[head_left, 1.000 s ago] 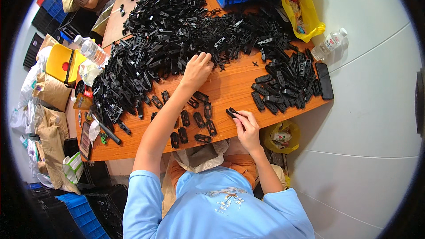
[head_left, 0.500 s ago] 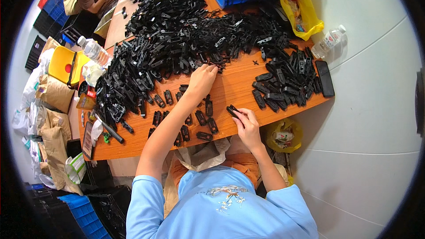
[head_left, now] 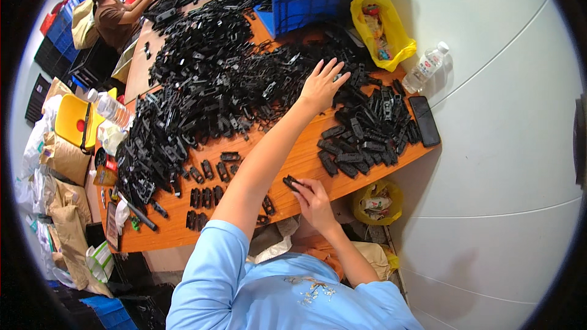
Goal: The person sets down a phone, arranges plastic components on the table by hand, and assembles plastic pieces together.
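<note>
My left hand (head_left: pixel 324 87) is stretched far forward with its fingers spread, over the near right side of a large heap of black plastic parts (head_left: pixel 208 61). Nothing shows in its grasp. Close to the table's front edge, my right hand (head_left: pixel 316 203) pinches a small oblong black plastic piece (head_left: pixel 291 182) between thumb and fingers. Several similar black pieces (head_left: pixel 206 197) lie in loose rows on the wooden table to the left, partly hidden by my left forearm. To the right sits a smaller pile of black pieces (head_left: pixel 361 140).
A black phone (head_left: pixel 424 121) and a water bottle (head_left: pixel 426 67) stand by the right edge. Behind them are a yellow bag (head_left: pixel 391 49) and a blue crate (head_left: pixel 318 0). Another yellow bag (head_left: pixel 391 208) hangs below the table. A co-worker (head_left: pixel 113 15) handles parts at the far left.
My left hand has lifted off the heap's near edge and reached further forward and right, fingers now spread. My right hand still holds the black piece. The whole view has shifted.
</note>
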